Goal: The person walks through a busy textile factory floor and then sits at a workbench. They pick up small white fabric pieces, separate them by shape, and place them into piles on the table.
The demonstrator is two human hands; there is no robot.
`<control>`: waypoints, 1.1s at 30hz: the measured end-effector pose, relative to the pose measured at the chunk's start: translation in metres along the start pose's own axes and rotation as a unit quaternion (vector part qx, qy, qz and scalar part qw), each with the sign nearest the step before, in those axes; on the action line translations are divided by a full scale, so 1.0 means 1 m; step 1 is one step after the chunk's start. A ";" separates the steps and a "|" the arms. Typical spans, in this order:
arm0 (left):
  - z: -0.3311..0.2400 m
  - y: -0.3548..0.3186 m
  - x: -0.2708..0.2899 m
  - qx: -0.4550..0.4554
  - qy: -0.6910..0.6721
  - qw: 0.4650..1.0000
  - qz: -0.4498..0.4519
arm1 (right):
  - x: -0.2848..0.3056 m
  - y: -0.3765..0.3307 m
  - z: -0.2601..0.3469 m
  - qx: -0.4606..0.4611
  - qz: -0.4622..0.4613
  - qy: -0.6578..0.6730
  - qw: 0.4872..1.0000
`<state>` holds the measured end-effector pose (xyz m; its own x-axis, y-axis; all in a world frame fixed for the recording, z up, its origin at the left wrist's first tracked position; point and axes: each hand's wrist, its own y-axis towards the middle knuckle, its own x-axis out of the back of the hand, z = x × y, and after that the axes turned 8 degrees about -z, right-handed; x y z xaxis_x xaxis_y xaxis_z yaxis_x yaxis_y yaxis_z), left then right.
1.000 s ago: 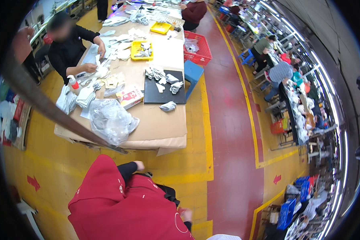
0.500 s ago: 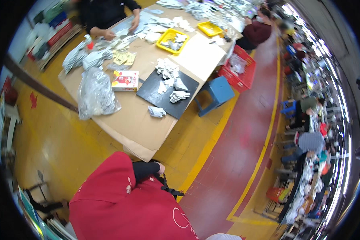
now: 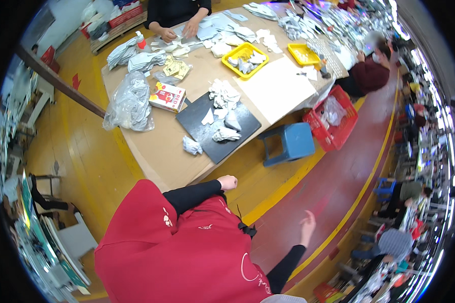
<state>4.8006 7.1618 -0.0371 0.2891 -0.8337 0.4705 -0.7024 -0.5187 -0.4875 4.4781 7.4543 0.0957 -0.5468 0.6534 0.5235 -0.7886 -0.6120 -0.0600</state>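
Left hand (image 3: pixel 228 183) at centre of frame, near the corner of the surface (image 3: pixel 156 156), fingers curled, cannot tell if pressed together; right hand (image 3: pixel 307 224), lower right of centre, is empty over red floor, fingers loosely spread. Grey cloth bundle (image 3: pixel 192 145) lies mid-frame, just beside the black board (image 3: pixel 212 151), blue stool (image 3: pixel 298 141) right of centre. A wide left-arm swing could knock the bundle off the edge or bump the stool.

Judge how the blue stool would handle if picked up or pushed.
The stool is probably light for its size, given the open space under its seat. Its smooth, plastic-looking surface suggests stiffness and perhaps a slippery grip.
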 end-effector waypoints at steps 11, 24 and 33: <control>-0.093 0.091 -0.010 0.020 -0.068 0.997 -0.032 | 0.016 -0.018 -0.207 -0.379 0.313 -0.172 0.854; -0.164 0.176 -0.001 0.152 -0.375 0.740 -0.537 | 0.060 0.476 -0.205 -0.104 0.339 -0.417 0.837; -0.157 0.237 0.085 0.130 0.120 0.778 -0.603 | -0.267 0.592 0.108 0.396 0.211 -0.223 0.865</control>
<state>4.5565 6.9977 0.0028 0.4829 0.3326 0.8101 0.1502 -0.9428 0.2976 4.1874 6.8696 0.0126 -0.4369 0.1677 0.8837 -0.0070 -0.9831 0.1830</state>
